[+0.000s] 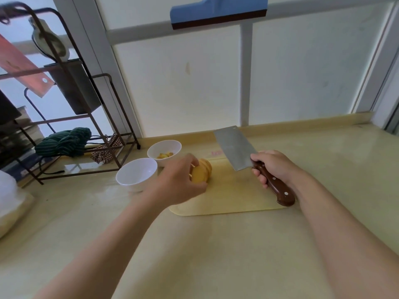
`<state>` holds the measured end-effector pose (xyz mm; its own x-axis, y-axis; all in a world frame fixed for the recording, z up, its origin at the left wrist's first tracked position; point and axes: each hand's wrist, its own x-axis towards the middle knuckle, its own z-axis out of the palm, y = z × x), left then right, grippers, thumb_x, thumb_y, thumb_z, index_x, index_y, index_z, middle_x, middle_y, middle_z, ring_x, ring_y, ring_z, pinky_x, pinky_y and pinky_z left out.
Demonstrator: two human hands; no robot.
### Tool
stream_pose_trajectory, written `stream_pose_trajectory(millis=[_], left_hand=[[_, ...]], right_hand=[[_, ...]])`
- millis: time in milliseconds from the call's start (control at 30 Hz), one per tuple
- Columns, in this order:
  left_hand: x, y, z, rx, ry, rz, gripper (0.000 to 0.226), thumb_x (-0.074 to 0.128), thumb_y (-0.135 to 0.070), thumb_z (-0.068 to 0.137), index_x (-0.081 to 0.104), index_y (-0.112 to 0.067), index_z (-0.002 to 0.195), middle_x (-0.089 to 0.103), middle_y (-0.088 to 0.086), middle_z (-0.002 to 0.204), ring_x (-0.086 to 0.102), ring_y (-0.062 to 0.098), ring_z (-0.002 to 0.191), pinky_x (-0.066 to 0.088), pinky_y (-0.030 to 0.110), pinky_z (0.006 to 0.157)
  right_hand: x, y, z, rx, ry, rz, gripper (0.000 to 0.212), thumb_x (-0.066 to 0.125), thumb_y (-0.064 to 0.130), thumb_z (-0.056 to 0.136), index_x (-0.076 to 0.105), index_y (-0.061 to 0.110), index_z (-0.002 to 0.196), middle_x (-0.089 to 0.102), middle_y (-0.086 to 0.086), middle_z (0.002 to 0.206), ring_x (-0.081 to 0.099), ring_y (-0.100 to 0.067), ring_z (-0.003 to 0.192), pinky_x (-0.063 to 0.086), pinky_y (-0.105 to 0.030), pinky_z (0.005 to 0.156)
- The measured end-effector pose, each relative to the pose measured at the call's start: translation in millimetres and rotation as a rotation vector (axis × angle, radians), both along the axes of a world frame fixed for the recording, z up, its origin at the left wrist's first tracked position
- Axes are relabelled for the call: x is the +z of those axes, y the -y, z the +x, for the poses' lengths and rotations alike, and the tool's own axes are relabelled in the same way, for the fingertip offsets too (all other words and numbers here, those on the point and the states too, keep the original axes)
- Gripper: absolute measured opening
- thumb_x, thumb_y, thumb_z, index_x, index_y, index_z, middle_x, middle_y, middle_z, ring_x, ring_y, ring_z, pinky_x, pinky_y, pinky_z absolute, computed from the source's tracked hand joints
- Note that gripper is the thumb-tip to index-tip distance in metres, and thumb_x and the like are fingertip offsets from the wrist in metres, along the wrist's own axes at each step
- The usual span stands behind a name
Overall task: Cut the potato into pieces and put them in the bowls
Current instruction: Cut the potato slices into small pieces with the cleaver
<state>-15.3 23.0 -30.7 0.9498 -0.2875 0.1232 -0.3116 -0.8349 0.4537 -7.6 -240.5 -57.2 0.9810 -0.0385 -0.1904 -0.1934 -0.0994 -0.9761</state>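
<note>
Left hand [180, 183]: grasps the peeled yellow sliced potato [201, 173] on the pale yellow plastic cutting board [228, 197].
Right hand [273, 167]: clenched round the brown wooden handle of the steel cleaver [236, 148], blade raised off the board.
Far white ceramic bowl [164, 152]: holds a few potato pieces.
Near white ceramic bowl [136, 174]: just left of the board.
</note>
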Motion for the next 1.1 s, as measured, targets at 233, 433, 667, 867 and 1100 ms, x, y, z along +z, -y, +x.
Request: stream_pose_trajectory(millis=[233,433,667,867,1100], left_hand=[[-28.8,85.1,3.5,-0.218,-0.073,0.055,0.047,0.071,-0.035,0.075,0.054,-0.023,0.116,0.051,-0.006,0.108,0.052,0.015,0.096,0.050,0.030,0.086],[-46.4,116.3,19.5,-0.161,0.053,0.184,0.040,0.062,-0.052,0.084,0.055,-0.017,0.102,0.048,-0.002,0.099,0.049,0.019,0.090,0.044,0.032,0.076],[-59.6,103.5,25.7,-0.252,0.158,0.143,0.041,0.052,-0.059,0.085,0.057,-0.019,0.083,0.049,-0.006,0.084,0.051,0.016,0.080,0.045,0.030,0.071],[-61.8,92.9,36.4,-0.425,0.169,0.044,0.034,0.060,-0.039,0.086,0.064,-0.022,0.115,0.051,-0.010,0.112,0.052,0.010,0.094,0.050,0.030,0.084],[-77.8,97.1,48.2,-0.570,0.278,-0.081,0.020,0.064,-0.029,0.092,0.074,-0.012,0.093,0.063,-0.004,0.103,0.057,0.010,0.084,0.053,0.031,0.075]], right_hand=[[12.2,32.9,-7.2,-0.056,0.004,-0.084,0.019,0.050,0.018,0.104,0.047,0.013,0.086,0.053,-0.008,0.057,0.045,-0.018,0.038,0.039,-0.024,0.040],[7.6,49.3,-7.3,-0.128,-0.059,-0.208,0.009,0.048,0.013,0.099,0.050,0.013,0.090,0.055,-0.007,0.058,0.048,-0.020,0.039,0.043,-0.026,0.044],[10.6,60.7,-10.4,-0.139,-0.076,-0.310,0.010,0.047,0.016,0.100,0.057,0.014,0.098,0.056,-0.007,0.060,0.050,-0.022,0.041,0.044,-0.027,0.044],[12.3,57.0,-10.3,-0.111,-0.083,-0.399,0.014,0.047,0.017,0.101,0.059,0.016,0.095,0.058,-0.007,0.061,0.052,-0.023,0.042,0.045,-0.028,0.045],[9.5,55.6,-8.9,-0.082,-0.105,-0.497,0.013,0.047,0.018,0.100,0.057,0.015,0.091,0.059,-0.008,0.061,0.053,-0.025,0.044,0.046,-0.032,0.047]])
